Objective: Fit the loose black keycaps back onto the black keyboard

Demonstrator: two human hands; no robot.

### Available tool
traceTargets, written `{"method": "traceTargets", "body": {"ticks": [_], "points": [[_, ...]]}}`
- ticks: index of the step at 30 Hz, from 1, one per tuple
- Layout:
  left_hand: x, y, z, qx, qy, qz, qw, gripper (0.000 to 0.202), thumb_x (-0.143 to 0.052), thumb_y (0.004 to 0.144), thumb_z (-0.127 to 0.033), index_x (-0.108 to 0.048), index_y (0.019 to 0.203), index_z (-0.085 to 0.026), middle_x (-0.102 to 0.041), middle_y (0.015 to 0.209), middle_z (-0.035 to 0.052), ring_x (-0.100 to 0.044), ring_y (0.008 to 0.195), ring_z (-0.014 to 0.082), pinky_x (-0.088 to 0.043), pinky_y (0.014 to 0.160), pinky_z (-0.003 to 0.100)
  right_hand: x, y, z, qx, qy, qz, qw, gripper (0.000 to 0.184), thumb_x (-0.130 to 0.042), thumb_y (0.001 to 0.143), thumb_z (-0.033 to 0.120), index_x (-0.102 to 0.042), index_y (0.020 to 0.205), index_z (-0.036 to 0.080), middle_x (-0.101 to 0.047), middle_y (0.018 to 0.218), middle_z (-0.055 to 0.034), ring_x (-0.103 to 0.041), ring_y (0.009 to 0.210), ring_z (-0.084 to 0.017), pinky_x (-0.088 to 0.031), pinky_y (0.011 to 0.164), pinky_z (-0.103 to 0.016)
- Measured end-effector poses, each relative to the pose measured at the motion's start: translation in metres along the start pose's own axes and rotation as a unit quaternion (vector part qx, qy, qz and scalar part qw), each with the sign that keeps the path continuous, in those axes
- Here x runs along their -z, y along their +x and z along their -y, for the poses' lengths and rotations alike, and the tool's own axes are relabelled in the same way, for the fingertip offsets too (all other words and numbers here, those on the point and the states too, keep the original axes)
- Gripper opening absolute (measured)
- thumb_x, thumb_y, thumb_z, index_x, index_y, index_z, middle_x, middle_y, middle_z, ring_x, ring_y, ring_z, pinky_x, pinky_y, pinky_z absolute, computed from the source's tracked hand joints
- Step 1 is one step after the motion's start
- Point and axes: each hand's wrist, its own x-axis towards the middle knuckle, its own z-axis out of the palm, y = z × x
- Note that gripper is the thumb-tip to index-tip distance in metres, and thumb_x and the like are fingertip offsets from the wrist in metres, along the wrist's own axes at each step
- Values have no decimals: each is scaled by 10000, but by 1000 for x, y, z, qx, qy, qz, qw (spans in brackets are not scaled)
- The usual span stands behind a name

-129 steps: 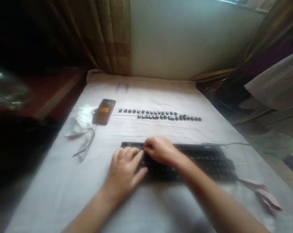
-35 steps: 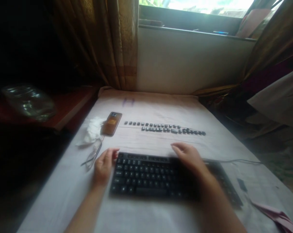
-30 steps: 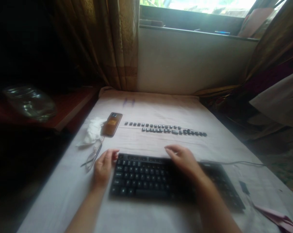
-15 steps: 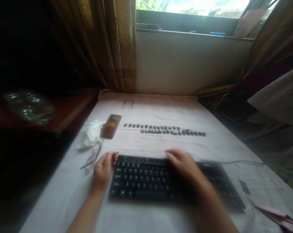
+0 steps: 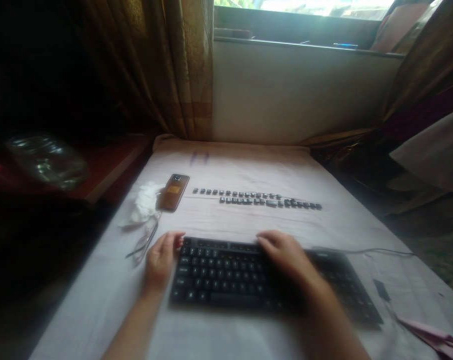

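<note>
A black keyboard (image 5: 226, 277) lies on the cloth-covered table in front of me. My left hand (image 5: 161, 260) is at its left side, fingers curled against the upper left corner. Across the middle of the keyboard reaches my right hand (image 5: 284, 252), its fingers bent at the back edge and its wrist covering some keys. Both hands appear closed on the keyboard, though several fingertips are hidden. Part of the upper key row, between the hands, looks bare of caps. Behind the keyboard, small dark keycaps (image 5: 245, 201) stand in two uneven rows.
To the left lie a brown phone (image 5: 174, 192), crumpled white tissue (image 5: 146, 202) and a thin dark tool (image 5: 147, 242), blurred. A cable (image 5: 365, 250) runs off to the right. A small dark piece (image 5: 381, 290) and pink cloth (image 5: 432, 336) lie at the right.
The view has shifted slightly, so the far things sit a little higher and left of the window's edge. My hands stay at the same places on the keyboard.
</note>
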Motion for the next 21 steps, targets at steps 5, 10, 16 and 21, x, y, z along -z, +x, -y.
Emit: {"method": "traceTargets", "body": {"ticks": [5, 10, 16, 21], "points": [[-1, -1, -2, -3, -3, -3, 1000, 591, -501, 791, -705, -739, 814, -165, -708, 731, 62, -658, 691, 200, -538, 631, 294, 0, 0, 0, -5, -6, 3, 1000, 284, -538, 873, 303, -762, 1016, 204, -755, 1076, -78, -684, 1034, -261, -499, 941, -380], [-2, 0, -2, -9, -7, -4, 1000, 587, -497, 800, -698, -733, 821, -160, -720, 761, 73, -678, 733, 215, -551, 661, 308, -1, 1, 0, -2, -5, 2, 1000, 275, -545, 866, 302, -765, 1003, 208, -757, 1067, -74, -681, 1041, -262, -499, 943, -379], [-2, 0, 4, -12, -20, 8, 1000, 575, -493, 816, -687, -729, 857, -164, -749, 887, 94, -699, 876, 239, -559, 821, 352, -2, 1, -3, 4, -9, -4, 1000, 272, -545, 859, 303, -769, 985, 213, -762, 1046, -76, -689, 1019, -266, -508, 919, -384], [-3, 0, 4, -3, -32, 17, 999, 583, -508, 805, -693, -727, 860, -156, -753, 866, 97, -710, 838, 238, -577, 794, 358, -1, 1, 0, -2, -11, 3, 1000, 282, -539, 862, 303, -766, 998, 205, -757, 1066, -77, -683, 1038, -266, -498, 940, -387]]}}
